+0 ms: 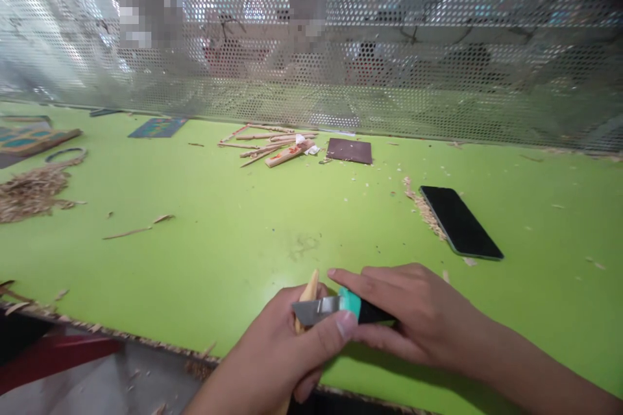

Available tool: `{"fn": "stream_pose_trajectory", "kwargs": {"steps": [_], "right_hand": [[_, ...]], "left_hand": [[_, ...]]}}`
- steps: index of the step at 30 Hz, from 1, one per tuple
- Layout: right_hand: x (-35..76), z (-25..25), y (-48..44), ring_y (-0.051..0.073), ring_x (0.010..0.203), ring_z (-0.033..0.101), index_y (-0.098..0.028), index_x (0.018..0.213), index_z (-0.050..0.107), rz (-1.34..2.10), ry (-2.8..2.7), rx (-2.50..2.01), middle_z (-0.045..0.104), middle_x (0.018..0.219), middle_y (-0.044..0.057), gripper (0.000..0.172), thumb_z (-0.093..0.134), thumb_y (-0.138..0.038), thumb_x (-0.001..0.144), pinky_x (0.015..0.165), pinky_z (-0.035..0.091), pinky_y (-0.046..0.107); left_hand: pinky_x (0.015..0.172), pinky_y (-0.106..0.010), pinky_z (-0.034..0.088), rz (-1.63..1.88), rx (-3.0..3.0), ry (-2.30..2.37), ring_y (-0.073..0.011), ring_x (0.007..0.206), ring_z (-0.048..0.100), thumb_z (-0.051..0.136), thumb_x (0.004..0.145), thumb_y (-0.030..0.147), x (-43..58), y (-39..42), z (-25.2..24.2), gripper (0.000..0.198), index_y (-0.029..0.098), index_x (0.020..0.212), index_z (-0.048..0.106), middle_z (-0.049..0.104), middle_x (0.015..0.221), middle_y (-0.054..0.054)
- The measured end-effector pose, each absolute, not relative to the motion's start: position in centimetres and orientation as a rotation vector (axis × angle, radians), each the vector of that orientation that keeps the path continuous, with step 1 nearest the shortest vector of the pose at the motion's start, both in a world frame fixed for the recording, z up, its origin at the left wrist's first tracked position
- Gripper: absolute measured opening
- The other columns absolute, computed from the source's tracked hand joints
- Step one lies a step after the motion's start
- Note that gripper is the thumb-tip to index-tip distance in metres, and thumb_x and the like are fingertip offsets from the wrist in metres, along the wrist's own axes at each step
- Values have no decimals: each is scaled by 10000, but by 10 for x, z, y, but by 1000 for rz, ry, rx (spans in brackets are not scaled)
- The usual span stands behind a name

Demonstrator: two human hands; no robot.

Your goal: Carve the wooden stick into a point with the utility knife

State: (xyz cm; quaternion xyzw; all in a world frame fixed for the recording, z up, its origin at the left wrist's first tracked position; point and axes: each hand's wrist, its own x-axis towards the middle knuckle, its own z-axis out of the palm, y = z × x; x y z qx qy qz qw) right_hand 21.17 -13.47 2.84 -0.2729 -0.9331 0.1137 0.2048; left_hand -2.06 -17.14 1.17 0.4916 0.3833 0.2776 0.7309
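My left hand (pixel 280 343) is closed around a pale piece of wood (pixel 311 285), whose narrowed tip points up past my fingers. A utility knife (pixel 350 303) with a green and black handle is gripped in my right hand (pixel 413 311). Its wide steel blade lies across the wood, just below the tip. My left thumb presses against the knife near the green collar. The lower part of the wood is mostly hidden by my left hand.
A black phone (pixel 460 220) lies right, beside crumbly shavings. Thin wooden sticks (pixel 272 139) and a brown sandpaper square (pixel 349 150) lie near the perforated metal screen (pixel 311 97). Left are a shavings heap (pixel 32 191), a ring (pixel 65 155) and a patterned card (pixel 158 128). The table edge runs close in front.
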Motion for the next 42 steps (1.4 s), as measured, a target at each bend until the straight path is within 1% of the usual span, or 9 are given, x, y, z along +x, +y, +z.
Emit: {"fn": "stream_pose_trajectory", "kwargs": {"steps": [7,12,20,23,25,27,33,38,42], "right_hand": [[209,32,-137,202,635,729,-105,1359,613,56,-2595,-762,778,839,58,471,363,-458,1172,549,506,346],[208,30,-142,209,671,751,-116,1424,548,8,-2551,-843,798,911,69,444,384,-441,1170,551,522,352],[213,28,-135,190,621,749,-114,1427,597,22,-2378,-1005,815,887,76,450,459,-443,1153,537,576,309],[225,26,-122,217,739,806,-151,1407,652,-93,-2176,-1125,849,1043,112,401,569,-414,1116,603,628,300],[231,26,-117,258,881,830,-172,1402,672,-59,-2156,-1148,843,1149,121,404,588,-432,1104,713,664,332],[231,26,-117,270,917,834,-173,1397,679,15,-2225,-1099,842,1162,125,423,573,-460,1105,733,670,342],[220,29,-132,226,755,801,-128,1390,660,175,-2515,-916,839,1031,121,443,512,-454,1128,627,616,332],[215,27,-135,237,757,802,-102,1387,671,194,-2604,-849,831,1006,140,468,470,-444,1139,617,609,340],[216,24,-134,243,747,804,-113,1400,672,144,-2573,-935,836,1009,149,495,458,-476,1139,613,625,346]], "left_hand": [[361,-171,202,542,1112,879,-52,332,294,615,987,693,-21,-170,19,564,224,704,483,371,395,99],[340,-169,246,535,1066,914,-58,315,290,567,943,815,-21,-172,16,636,230,708,485,336,389,108],[328,-145,248,581,1042,900,-46,317,282,590,942,804,-17,-171,11,619,234,736,465,315,414,126],[323,-134,231,583,1072,894,-39,309,292,539,949,832,-18,-171,12,667,244,676,381,278,403,124],[326,-131,238,590,1071,908,-38,309,296,527,948,841,-18,-171,12,671,244,677,382,267,403,128],[327,-132,247,603,1049,914,-39,311,297,538,941,842,-17,-171,10,657,244,704,403,282,412,131],[324,-146,258,643,1022,912,-50,318,300,623,897,834,-15,-170,6,622,217,873,544,352,439,135],[339,-147,255,621,1030,952,-46,338,298,754,870,731,-13,-170,14,566,223,804,512,381,433,122],[343,-153,268,608,1019,1015,-51,339,300,705,911,729,-11,-170,16,546,218,834,529,372,427,126]]}}
